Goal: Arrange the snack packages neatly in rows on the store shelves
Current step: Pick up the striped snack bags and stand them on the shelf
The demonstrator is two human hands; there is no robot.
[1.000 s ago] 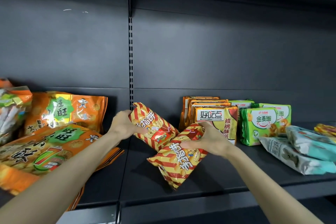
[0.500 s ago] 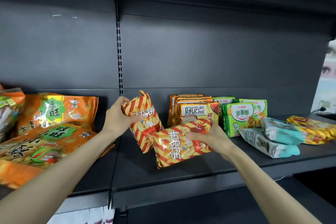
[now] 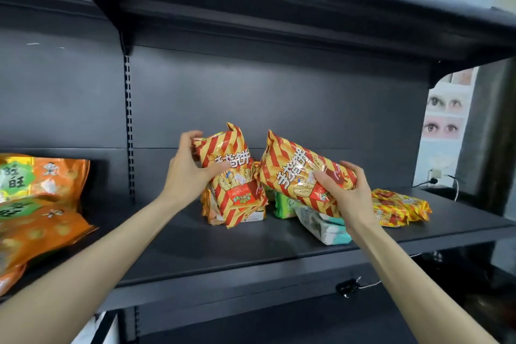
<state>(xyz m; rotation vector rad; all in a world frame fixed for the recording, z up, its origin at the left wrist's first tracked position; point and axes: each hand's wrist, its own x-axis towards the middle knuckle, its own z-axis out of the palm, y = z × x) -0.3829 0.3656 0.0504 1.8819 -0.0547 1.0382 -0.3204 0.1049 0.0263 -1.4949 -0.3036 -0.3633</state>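
Note:
My left hand (image 3: 190, 169) grips a red-and-yellow striped snack bag (image 3: 233, 184) by its upper left side, holding it nearly upright above the dark shelf (image 3: 195, 248). My right hand (image 3: 342, 193) holds a second striped bag (image 3: 296, 173) by its lower right end, tilted, lifted off the shelf. Both bags hang in front of the orange boxes (image 3: 208, 209) and green packs (image 3: 283, 205), which they mostly hide. A pale teal-and-white packet (image 3: 321, 227) lies under my right wrist.
Large orange bags (image 3: 36, 204) are piled at the left. Another striped yellow-red packet (image 3: 399, 207) lies flat at the right end of the shelf. An upper shelf (image 3: 279, 8) overhangs closely. A slotted upright (image 3: 128, 126) splits the back panel. Cables hang near the right wall.
Both hands have lifted the striped bags up and to the right, off the shelf. The right bag rose and tilted; the left bag turned upright. The view swung right and up.

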